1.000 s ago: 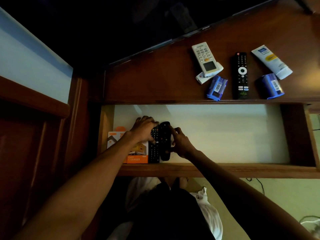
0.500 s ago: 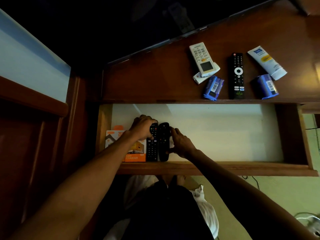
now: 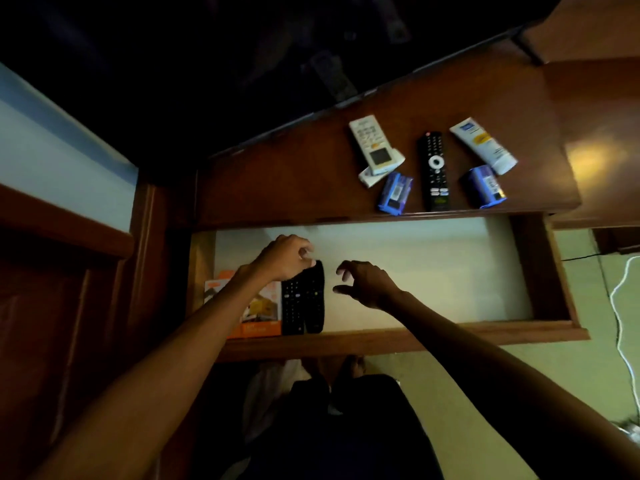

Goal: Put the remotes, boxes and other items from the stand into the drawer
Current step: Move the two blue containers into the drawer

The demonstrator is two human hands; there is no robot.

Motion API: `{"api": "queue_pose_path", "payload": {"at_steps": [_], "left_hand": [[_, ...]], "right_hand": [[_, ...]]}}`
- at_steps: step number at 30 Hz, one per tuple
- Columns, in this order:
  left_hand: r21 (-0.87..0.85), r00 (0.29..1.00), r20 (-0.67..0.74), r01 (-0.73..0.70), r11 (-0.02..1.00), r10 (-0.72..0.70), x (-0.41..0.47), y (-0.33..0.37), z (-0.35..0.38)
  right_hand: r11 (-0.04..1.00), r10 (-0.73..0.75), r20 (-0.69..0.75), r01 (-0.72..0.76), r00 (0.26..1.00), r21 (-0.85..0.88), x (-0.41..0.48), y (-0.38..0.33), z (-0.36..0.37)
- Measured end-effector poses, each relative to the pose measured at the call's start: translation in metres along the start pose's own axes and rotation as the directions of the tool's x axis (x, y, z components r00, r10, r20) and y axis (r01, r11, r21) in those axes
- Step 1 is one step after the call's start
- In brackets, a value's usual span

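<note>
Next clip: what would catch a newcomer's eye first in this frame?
First, the pale floor of the open drawer, with the left hand and the right hand spread empty over it. At its left end, two black remotes lie side by side next to an orange box. On the stand above sit a white remote, a black remote, a white tube and two blue packs.
</note>
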State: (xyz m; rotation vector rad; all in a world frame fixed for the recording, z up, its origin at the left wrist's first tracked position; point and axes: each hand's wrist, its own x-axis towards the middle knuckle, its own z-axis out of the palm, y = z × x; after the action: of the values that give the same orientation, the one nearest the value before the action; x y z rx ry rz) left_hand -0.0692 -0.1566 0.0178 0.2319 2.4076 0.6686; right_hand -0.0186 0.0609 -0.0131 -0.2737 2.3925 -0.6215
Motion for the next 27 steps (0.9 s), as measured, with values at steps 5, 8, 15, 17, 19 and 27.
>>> {"api": "queue_pose_path", "payload": {"at_steps": [5,8,15,17,19,27], "left_hand": [[-0.122,0.965,-0.227,-0.166,0.979,0.135,0.028,0.072,-0.027],[-0.147,0.918,-0.374,-0.201,0.968,0.134,0.050,0.119,-0.018],[-0.159,0.891,-0.452,-0.122,0.980,0.038,0.091,0.185,0.039],[-0.145,0.869,-0.494,-0.079,0.986,-0.004,0.095,0.194,0.051],[-0.147,0.849,-0.527,-0.052,0.988,-0.034,0.095,0.201,0.060],[-0.179,0.837,-0.540,-0.012,0.984,-0.088,0.087,0.214,0.066]], "right_hand": [[0.997,0.074,-0.213,-0.072,0.974,0.017,-0.031,0.040,-0.064],[0.992,0.120,-0.445,-0.125,0.887,0.020,-0.047,0.070,-0.106],[0.982,0.178,-0.657,-0.172,0.732,0.075,-0.059,0.159,-0.183],[0.979,0.184,-0.620,-0.202,0.763,0.042,-0.056,0.176,-0.192],[0.986,0.137,-0.558,-0.169,0.819,-0.007,-0.051,0.186,-0.194],[0.988,0.138,-0.543,-0.073,0.829,0.139,-0.047,0.184,-0.207]]}}
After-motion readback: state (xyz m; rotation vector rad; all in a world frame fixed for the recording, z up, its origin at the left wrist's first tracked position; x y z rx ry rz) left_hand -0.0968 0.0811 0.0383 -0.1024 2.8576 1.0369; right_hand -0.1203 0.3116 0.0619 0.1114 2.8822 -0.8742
